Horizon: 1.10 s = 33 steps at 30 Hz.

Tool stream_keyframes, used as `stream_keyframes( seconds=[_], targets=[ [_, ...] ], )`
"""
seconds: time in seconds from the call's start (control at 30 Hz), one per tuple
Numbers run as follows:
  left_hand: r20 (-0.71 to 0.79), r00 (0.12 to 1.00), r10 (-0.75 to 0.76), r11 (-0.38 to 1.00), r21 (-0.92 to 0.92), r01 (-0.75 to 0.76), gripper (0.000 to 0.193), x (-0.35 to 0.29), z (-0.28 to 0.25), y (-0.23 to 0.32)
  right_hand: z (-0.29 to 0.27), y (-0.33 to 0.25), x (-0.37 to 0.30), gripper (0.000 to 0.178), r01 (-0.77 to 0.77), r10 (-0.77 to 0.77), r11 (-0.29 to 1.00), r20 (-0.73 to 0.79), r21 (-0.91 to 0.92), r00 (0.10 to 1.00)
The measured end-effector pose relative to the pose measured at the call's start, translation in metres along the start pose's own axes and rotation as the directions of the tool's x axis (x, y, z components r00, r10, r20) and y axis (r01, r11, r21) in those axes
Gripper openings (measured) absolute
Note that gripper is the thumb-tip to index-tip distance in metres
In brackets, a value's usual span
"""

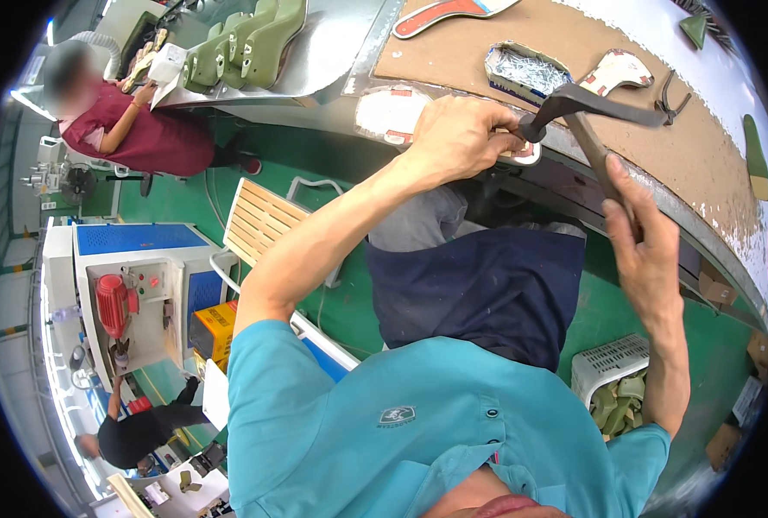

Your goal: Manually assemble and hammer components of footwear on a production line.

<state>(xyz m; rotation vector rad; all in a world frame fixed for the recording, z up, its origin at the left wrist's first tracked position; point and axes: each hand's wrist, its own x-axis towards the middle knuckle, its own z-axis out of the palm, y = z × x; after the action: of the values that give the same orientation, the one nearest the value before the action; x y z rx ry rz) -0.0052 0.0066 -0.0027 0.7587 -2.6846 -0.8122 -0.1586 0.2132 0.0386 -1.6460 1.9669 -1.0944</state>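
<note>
My right hand [643, 233] is wrapped round the wooden handle of a hammer [595, 155]. Its long, curved black head reaches left, and one end meets the fingertips of my left hand [461, 134]. Those fingers are closed in a pinch; whatever is between them is too small or hidden to make out. Beneath the left hand, a pale insole with red patches [392, 112] lies at the bench edge, its middle covered by the hand. Just beyond the hammer stands an open box of small metal nails [526, 69].
On the brown bench top [453, 60] lie another red-patched insole [617, 73] and a red-orange one [444, 13]. Green shoe lasts [259, 43] stand on a metal table at upper left. A white crate [608, 363] of green pieces sits at lower right. Two other people work at left.
</note>
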Motion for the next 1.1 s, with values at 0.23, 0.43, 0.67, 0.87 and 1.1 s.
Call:
stream_keyframes(
  seconds=[0.23, 0.43, 0.67, 0.87, 1.1],
  targets=[
    [0.117, 0.969, 0.219, 0.971, 0.075, -0.228, 0.047, 0.000, -0.016, -0.026, 0.004, 0.017, -0.030, 0.043, -0.023, 0.139, 0.922, -0.276, 0.386, 0.951],
    [0.181, 0.935, 0.306, 0.879, 0.324, -0.350, 0.054, 0.002, -0.014, -0.029, 0.011, 0.034, -0.076, 0.047, -0.430, 0.550, 0.764, -0.137, 0.481, 0.824],
    [0.189, 0.939, 0.287, 0.880, 0.335, -0.336, 0.052, 0.002, -0.013, -0.028, -0.002, 0.034, -0.058, 0.047, -0.080, 0.123, 0.980, -0.237, 0.181, 0.964],
    [0.138, 0.944, 0.299, 0.895, 0.303, -0.327, 0.052, -0.002, -0.012, -0.034, -0.030, -0.023, -0.028, 0.047, -0.059, 0.174, 0.965, -0.456, 0.255, 0.873],
    [0.134, 0.954, 0.268, 0.906, 0.303, -0.297, 0.051, -0.003, -0.010, -0.029, -0.006, 0.001, -0.007, 0.043, -0.249, 0.249, 0.968, 0.109, -0.015, 0.962]
  ],
)
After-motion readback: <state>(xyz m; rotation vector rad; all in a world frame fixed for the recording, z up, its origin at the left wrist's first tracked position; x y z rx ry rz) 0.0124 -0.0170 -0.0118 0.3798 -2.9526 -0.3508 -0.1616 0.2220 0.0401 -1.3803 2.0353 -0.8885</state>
